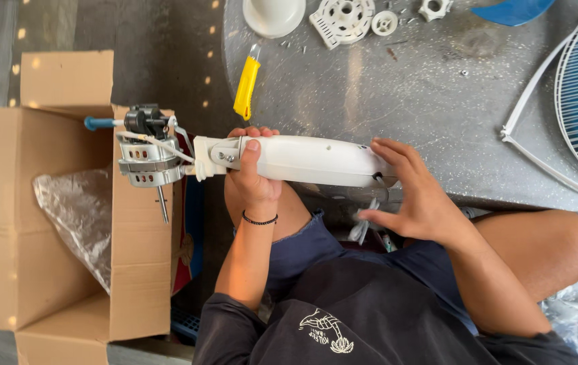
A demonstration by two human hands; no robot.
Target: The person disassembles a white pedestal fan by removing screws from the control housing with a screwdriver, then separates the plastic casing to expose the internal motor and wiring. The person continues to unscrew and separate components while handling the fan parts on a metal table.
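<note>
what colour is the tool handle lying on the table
Yellow handle, lying on the grey table; head view.

Dark grey floor (167, 47) seen at upper left, dotted w/ small bright light spots. Round grey speckled tabletop (397, 88) takes up the upper right; its surface is lit w/ a soft sheen. An open cardboard box (5, 230) w/ clear plastic wrap (76, 220) inside is set at left.

Cardboard box (66, 223) — yellow knife (246, 86).
</note>
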